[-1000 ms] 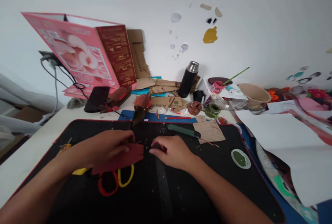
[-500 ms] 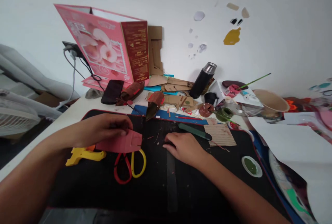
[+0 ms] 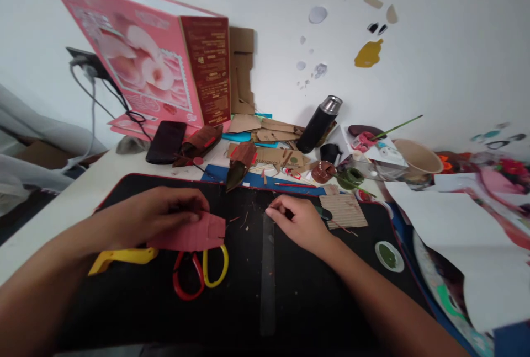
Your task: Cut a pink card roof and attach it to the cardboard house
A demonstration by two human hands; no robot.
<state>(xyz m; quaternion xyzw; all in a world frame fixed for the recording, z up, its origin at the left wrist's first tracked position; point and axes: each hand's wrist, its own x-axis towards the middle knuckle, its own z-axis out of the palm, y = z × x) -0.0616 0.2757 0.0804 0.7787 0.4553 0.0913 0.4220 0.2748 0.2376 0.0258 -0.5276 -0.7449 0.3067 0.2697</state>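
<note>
My left hand (image 3: 174,211) is closed on a reddish-pink piece of cardboard (image 3: 207,232), thumb on its upper face. Below that piece lie scissors with one red and one yellow handle (image 3: 215,280); their blades are hidden beneath it. A yellow tool (image 3: 124,256), perhaps a glue gun, is partly covered by my left hand and the cardboard. My right hand (image 3: 298,222) has thumb and forefinger pinched together at the far end of a dark, see-through ruler (image 3: 268,285). Whether anything sits in that pinch is too small to make out.
Behind the black mat (image 3: 223,324) stand a pink box (image 3: 157,64), a phone (image 3: 166,142), two brown boat-like pieces (image 3: 242,161) and a black flask (image 3: 317,128). To the right are corrugated cardboard (image 3: 345,211) and a dish of green paint (image 3: 389,256).
The view has shifted slightly. My right hand has drawn its thumb and forefinger into a pinch by the ruler's end and covers more of the green-handled tool. My left hand keeps the cardboard.
</note>
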